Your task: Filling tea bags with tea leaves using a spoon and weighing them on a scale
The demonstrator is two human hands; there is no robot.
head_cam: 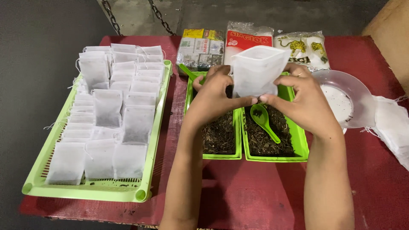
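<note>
Both hands hold one white filter bag [257,70] open, its mouth up, above two green containers. My left hand [215,96] pinches its left edge and my right hand [304,100] its right edge. Below sit a left green container [219,156] and a right green container [303,147], both filled with dark dried herbs. A green spoon [263,121] lies in the right one with some herbs in its bowl. Another green spoon handle [187,71] sticks out behind my left hand.
A large green slotted tray [96,189] at the left carries several filled white bags. Packets [249,38] lie at the table's far edge. A clear bowl [343,100] of white grains and a pile of white bags [394,125] sit at the right. The table [255,196] is red.
</note>
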